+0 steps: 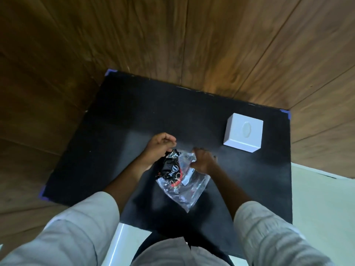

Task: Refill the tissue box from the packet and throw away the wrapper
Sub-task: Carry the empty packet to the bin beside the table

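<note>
Hands crumpling the emptied wrapper over the black desk point(115, 131), tissue box standing closed to the right.

Left hand point(160, 148) is pinching the printed upper edge of the wrapper point(180, 179) in a closed grip, while the right hand point(204, 160) is clamping the clear plastic beside it; the packet looks flat and empty. Gathering the loose lower tail inward should be helping make one tight ball that will not spring open on the way to a bin, none in view. White tissue box point(243, 135) is sitting well apart, lid on.
</note>
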